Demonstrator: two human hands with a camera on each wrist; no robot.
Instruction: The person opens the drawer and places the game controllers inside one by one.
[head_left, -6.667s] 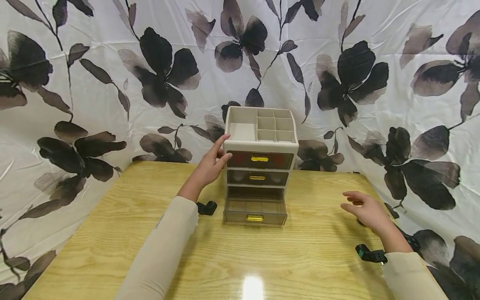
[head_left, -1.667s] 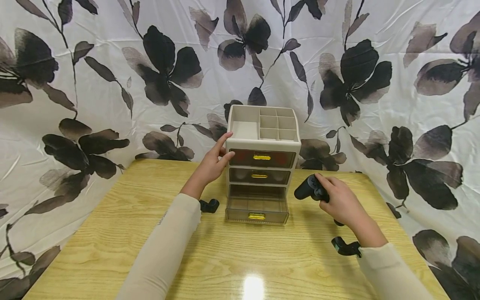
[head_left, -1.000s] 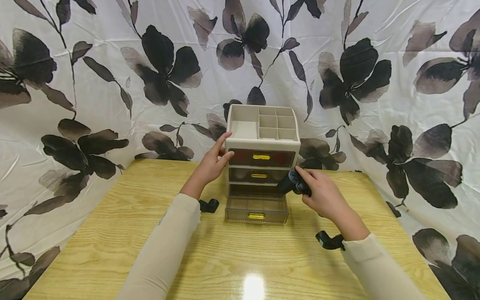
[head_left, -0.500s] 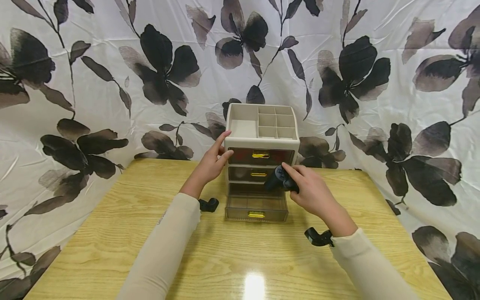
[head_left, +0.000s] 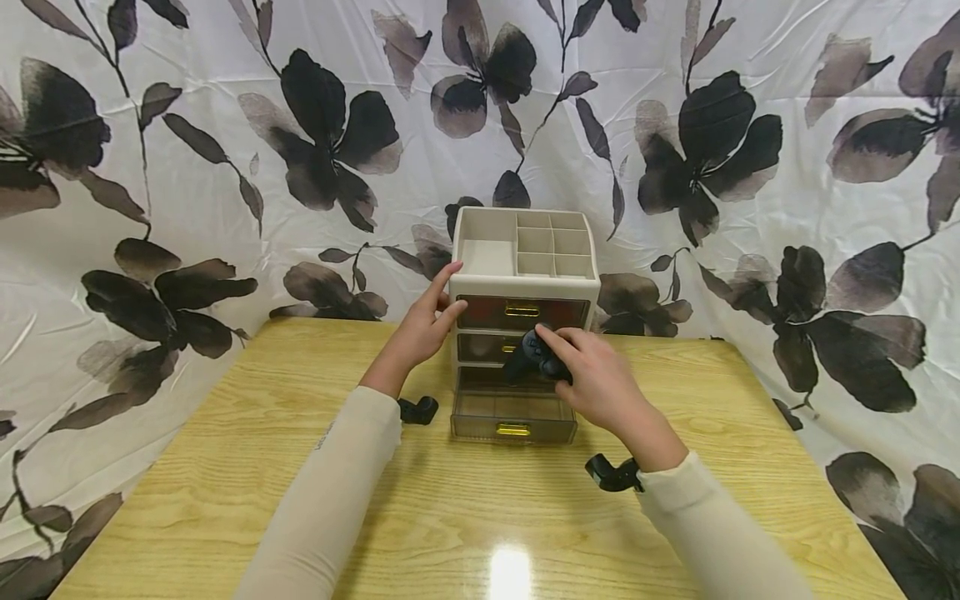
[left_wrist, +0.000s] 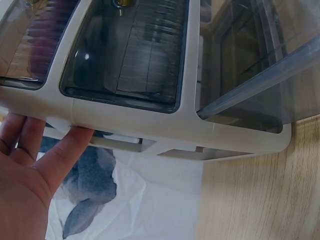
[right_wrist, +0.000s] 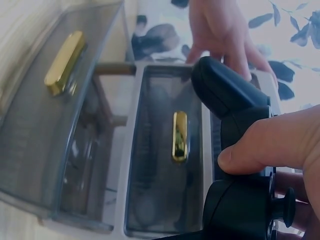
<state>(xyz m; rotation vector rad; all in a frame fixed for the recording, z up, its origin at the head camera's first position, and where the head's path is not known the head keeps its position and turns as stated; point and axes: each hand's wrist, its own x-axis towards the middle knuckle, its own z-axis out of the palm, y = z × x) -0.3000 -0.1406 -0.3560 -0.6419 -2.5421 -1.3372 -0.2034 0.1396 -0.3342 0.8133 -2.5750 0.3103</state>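
Note:
In the head view, a cream desktop drawer organizer (head_left: pixel 525 286) stands at the back of the table. Its bottom drawer (head_left: pixel 476 428), smoky and see-through with a gold handle, is pulled out; the upper two are closed. My left hand (head_left: pixel 420 329) rests against the organizer's left side, fingers fairly straight. The left wrist view shows that hand's thumb (left_wrist: pixel 65 150) at the cream edge. A black game controller (head_left: pixel 531 354) is gripped by my right hand (head_left: pixel 603 379), tilted in front of the drawers, above the pulled-out one. The right wrist view shows a thumb (right_wrist: pixel 255 150) across the controller's middle.
The organizer's top tray (head_left: pixel 487 257) has one large and several small compartments. A light wood table (head_left: pixel 480 500) lies under everything, with a floral cloth (head_left: pixel 420 142) hanging behind it. Black camera mounts sit at the left wrist (head_left: pixel 418 410) and right wrist (head_left: pixel 611 475).
Several seconds ago my right hand was empty at the right. It then came in holding the controller and has moved left to the front of the drawers. My left hand has stayed put.

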